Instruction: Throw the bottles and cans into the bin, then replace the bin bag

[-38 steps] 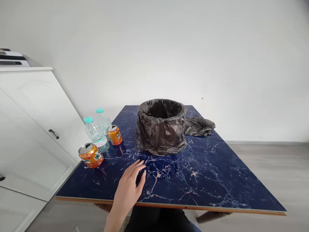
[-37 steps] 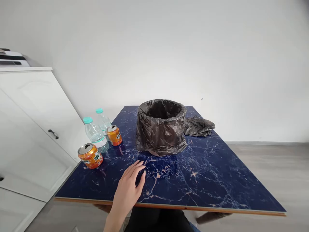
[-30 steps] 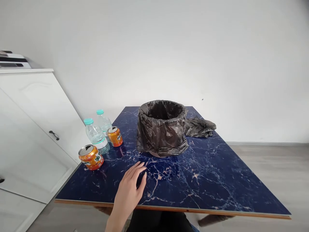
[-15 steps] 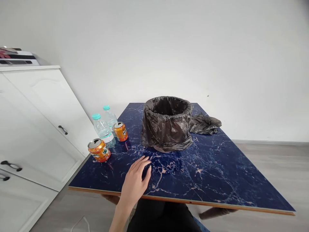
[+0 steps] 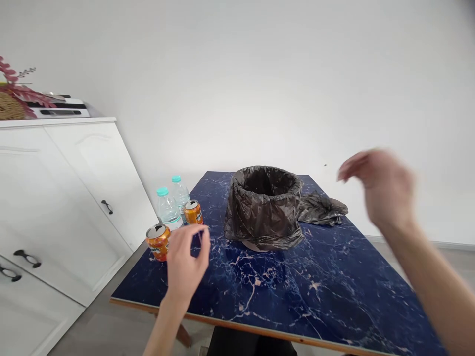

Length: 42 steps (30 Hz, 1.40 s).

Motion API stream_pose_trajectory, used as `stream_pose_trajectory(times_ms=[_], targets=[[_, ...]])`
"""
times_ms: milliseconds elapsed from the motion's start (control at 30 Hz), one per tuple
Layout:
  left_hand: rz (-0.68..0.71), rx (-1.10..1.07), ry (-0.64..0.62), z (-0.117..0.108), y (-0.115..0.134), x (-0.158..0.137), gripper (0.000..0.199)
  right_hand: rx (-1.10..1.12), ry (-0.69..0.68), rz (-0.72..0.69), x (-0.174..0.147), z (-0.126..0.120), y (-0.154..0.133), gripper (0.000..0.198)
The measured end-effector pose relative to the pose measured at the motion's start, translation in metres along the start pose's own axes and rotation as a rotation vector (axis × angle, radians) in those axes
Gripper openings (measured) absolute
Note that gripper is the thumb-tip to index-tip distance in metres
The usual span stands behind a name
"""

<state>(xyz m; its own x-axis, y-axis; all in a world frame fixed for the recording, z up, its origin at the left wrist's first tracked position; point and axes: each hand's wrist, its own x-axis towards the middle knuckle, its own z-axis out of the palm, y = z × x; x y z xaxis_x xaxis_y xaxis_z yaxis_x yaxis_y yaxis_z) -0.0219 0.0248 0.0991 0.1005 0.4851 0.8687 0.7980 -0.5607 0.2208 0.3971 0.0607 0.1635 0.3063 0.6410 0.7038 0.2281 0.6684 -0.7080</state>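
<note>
The blue marbled table [image 5: 315, 277] carries a bag-lined bin [image 5: 264, 207], upright, mouth up. Since a second ago both hands have lifted: the right hand [image 5: 382, 190] hangs blurred, seemingly released; the left hand [image 5: 184, 259], fingers loosely curled and empty, nears the upright nearest can [image 5: 158, 241].

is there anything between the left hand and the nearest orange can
Nothing visible. The left hand is raised, empty, just right of the near orange can, with only bare blue table between them. The water bottles and second can stand behind it, out of the way.
</note>
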Motion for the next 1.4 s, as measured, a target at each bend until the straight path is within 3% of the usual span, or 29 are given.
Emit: stream_pose_trajectory(times_ms=[100,167,233,367,467,600,767,900,1033,1100,1167,1233,1300,1400], targets=[[-0.016,0.220,0.154,-0.012,-0.024,0.055,0.014,0.087,-0.013,0.205,-0.007,0.011,0.044,0.047],[-0.072,0.323,0.133,-0.014,-0.043,0.087,0.024,0.158,0.030,0.306,-0.014,0.016,0.085,0.053],[-0.170,0.426,0.026,-0.011,-0.061,0.115,0.035,0.226,0.079,0.391,-0.023,0.018,0.124,0.055],[-0.320,0.629,-0.348,0.004,-0.088,0.155,0.056,0.304,0.111,0.522,-0.045,0.019,0.176,0.048],[-0.335,0.658,-0.503,0.016,-0.103,0.175,0.058,0.328,0.091,0.581,-0.063,0.018,0.194,0.041],[-0.377,0.673,-0.654,0.028,-0.115,0.189,0.045,0.321,0.042,0.617,-0.076,0.018,0.200,0.048],[-0.373,0.665,-0.656,0.029,-0.116,0.189,0.040,0.289,-0.021,0.620,-0.078,0.022,0.200,0.056],[-0.347,0.635,-0.550,0.025,-0.101,0.187,0.036,0.271,-0.049,0.613,-0.080,0.026,0.200,0.056],[-0.236,0.562,-0.325,0.021,-0.068,0.199,0.041,0.265,-0.068,0.606,-0.082,0.027,0.201,0.051],[-0.120,0.430,-0.141,0.019,-0.045,0.209,0.042,0.267,-0.073,0.605,-0.083,0.029,0.200,0.047],[0.052,0.183,0.070,0.016,-0.020,0.222,0.041,0.274,-0.075,0.607,-0.084,0.033,0.198,0.043],[0.193,-0.058,0.203,0.015,0.007,0.233,0.044,0.282,-0.076,0.611,-0.085,0.038,0.196,0.038],[0.254,-0.233,0.219,0.016,0.031,0.242,0.046,0.289,-0.077,0.618,-0.086,0.046,0.192,0.033],[0.269,-0.411,0.051,0.020,0.061,0.252,0.048,0.303,-0.088,0.631,-0.088,0.054,0.187,0.030]])
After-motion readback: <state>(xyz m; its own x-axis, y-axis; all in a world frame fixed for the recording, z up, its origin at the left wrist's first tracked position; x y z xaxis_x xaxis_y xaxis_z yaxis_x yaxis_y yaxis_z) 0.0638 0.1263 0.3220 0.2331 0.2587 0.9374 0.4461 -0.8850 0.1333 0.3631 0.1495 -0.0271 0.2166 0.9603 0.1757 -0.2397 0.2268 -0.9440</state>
